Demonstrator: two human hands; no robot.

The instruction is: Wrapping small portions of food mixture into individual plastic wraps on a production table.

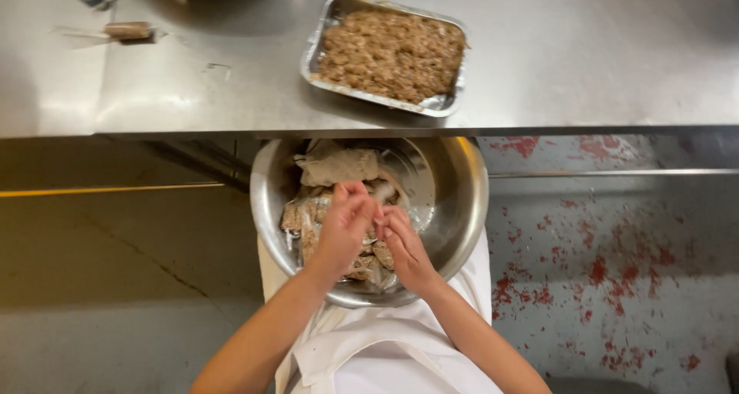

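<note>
I see both hands over the steel bowl (462,209), which rests on a white apron (385,348) below the table (192,70) edge. Left hand (342,232): fingers (356,194) curled together, pinching a wrapped piece (382,197) at its top. Right hand (406,248): fingers bunched on the same piece. More wrapped pieces (304,217) fill the bowl. A foil tray (385,51) of ground filling sits on the table.
</note>
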